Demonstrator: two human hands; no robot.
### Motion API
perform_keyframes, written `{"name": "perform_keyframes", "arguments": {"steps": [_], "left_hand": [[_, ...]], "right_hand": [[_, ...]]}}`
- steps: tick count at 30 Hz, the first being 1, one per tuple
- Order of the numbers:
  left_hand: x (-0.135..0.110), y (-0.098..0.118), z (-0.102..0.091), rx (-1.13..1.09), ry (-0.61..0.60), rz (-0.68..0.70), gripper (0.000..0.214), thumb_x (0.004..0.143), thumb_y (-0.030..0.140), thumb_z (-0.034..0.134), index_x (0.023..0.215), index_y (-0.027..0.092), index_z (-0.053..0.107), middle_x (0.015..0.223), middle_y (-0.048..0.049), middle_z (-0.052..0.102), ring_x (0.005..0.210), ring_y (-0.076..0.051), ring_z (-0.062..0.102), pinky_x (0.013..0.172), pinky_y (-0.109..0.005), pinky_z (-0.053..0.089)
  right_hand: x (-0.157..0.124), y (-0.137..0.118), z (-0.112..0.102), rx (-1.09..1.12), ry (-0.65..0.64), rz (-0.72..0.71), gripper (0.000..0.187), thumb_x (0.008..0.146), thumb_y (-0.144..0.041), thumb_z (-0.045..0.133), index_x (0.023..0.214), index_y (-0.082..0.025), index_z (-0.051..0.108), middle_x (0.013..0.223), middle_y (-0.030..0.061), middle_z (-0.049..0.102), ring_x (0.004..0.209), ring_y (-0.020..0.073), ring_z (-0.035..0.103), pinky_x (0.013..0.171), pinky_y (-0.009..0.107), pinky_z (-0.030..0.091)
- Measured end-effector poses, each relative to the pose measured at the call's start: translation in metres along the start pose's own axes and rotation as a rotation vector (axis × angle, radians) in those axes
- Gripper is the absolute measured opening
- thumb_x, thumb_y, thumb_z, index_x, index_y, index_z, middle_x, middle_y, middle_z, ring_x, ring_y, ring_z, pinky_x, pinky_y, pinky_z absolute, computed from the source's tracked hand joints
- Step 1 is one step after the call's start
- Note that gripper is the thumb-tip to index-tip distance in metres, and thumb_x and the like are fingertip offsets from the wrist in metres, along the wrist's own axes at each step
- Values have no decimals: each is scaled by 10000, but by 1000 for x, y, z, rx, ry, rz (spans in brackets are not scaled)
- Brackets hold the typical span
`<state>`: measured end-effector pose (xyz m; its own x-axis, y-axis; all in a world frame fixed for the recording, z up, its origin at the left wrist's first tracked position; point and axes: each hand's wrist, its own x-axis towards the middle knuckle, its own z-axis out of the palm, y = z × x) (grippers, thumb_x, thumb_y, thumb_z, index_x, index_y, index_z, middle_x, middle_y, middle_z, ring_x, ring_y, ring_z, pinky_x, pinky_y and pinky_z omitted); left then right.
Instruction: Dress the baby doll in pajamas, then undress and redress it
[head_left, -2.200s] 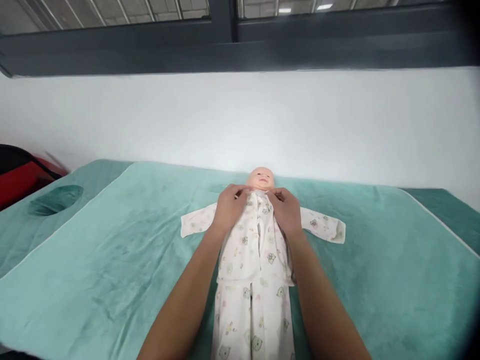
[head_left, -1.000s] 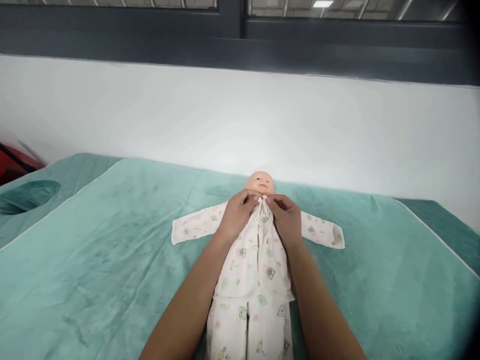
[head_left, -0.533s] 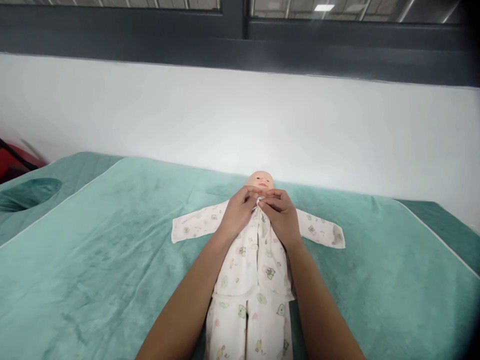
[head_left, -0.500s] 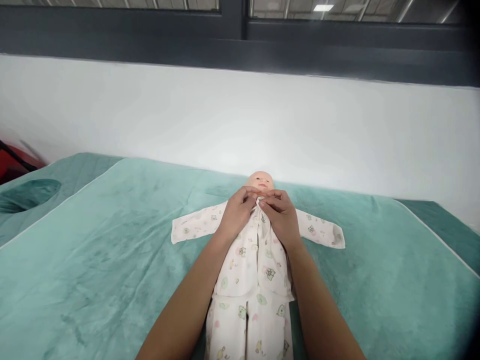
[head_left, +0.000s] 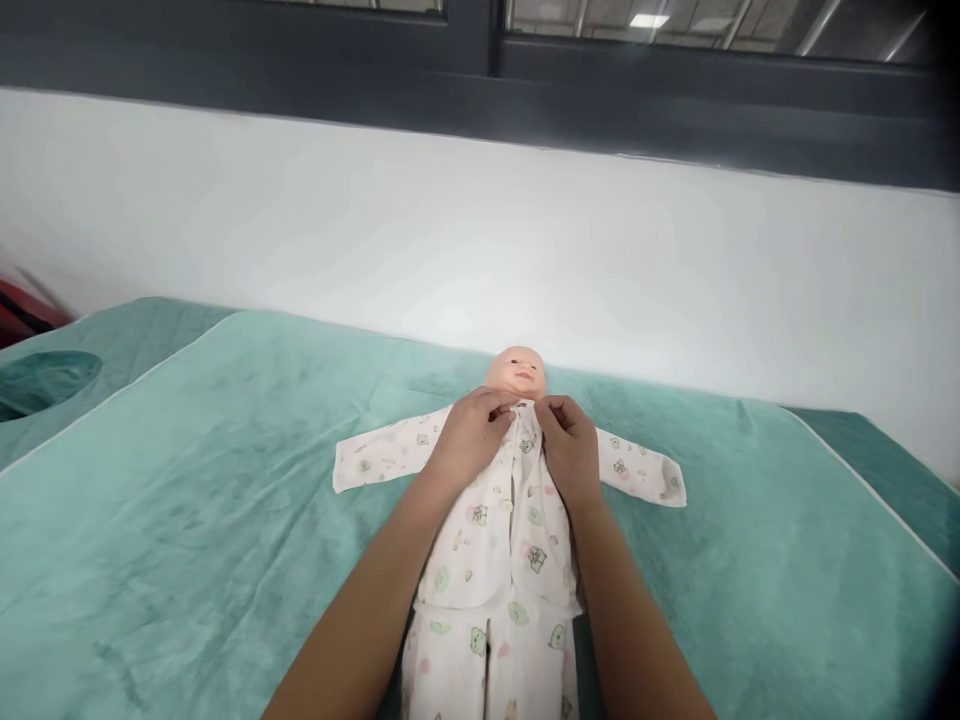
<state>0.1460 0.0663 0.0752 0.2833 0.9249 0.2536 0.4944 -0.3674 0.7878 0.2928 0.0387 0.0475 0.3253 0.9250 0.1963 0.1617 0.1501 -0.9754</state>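
Observation:
A baby doll point(head_left: 519, 368) lies on its back, head toward the wall. It wears a white printed pajama top point(head_left: 487, 545) with sleeves spread to both sides, and matching pajama pants point(head_left: 450, 665). At the left side of the collar, my left hand point(head_left: 474, 432) has thumb and fingers pinched on the top's fabric. My right hand point(head_left: 568, 440) pinches the collar's right side, a little apart from the left. Buttons run down the front, where a narrow gap shows lower down. The doll's neck and shoulders are partly hidden behind my hands.
A green plush cover point(head_left: 225, 510) spreads under the doll, with a dark oval hole point(head_left: 49, 382) at far left. Behind it rises a white wall point(head_left: 420, 250) below a dark window frame point(head_left: 337, 70). Something red point(head_left: 26, 315) stands at the left edge.
My hands have moved apart at the collar; the right shifted right, uncovering the neckline between them. More of the doll's head shows. The view has tilted slightly.

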Motion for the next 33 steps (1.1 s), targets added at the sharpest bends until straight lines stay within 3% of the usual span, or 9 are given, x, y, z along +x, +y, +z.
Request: {"name": "perform_keyframes", "arguments": {"steps": [6,17,21,25,29,33], "left_hand": [[-3,0,4,73,-55,55,322,929,146,456,1088,228,724,1126,-65,642,1068,-200,615,950,-344,477],[0,-3,3,-78,21,42,252,925,199,510,991,246,749,1040,0,725,998,-169,646,903,-300,469],[0,-5,4,-137,19,64,258,926,253,532,1035,284,764,1057,14,738,992,-169,653,883,-291,473],[0,-9,3,-204,7,1,275,917,304,545,1088,276,759,1050,0,749,980,-187,671,876,-301,492],[-1,-9,-2,-283,-39,-41,294,926,330,525,1090,258,759,1087,-11,748,1055,-201,667,951,-310,477],[-1,-8,0,-371,-12,-120,298,898,401,576,1081,236,743,1058,-30,747,980,-199,675,858,-296,500]], "right_hand": [[-2,0,2,-70,43,0,205,832,-369,590,779,-174,622,723,-25,592,671,115,500,630,228,386],[-2,-1,2,-60,30,-16,196,840,-361,598,778,-179,636,721,-26,613,676,118,522,638,230,409],[-2,0,0,-28,-42,-38,214,837,-375,623,850,-183,717,828,5,701,782,154,606,740,260,467],[0,3,-4,27,-126,-45,228,837,-388,656,929,-211,765,940,20,733,909,185,648,854,303,491],[3,4,-6,56,-218,-121,168,839,-362,674,897,-243,777,1036,24,705,1007,186,638,942,323,477],[4,2,-5,-36,-317,-185,140,841,-349,675,889,-272,781,1111,28,620,1044,174,604,941,316,458]]}}
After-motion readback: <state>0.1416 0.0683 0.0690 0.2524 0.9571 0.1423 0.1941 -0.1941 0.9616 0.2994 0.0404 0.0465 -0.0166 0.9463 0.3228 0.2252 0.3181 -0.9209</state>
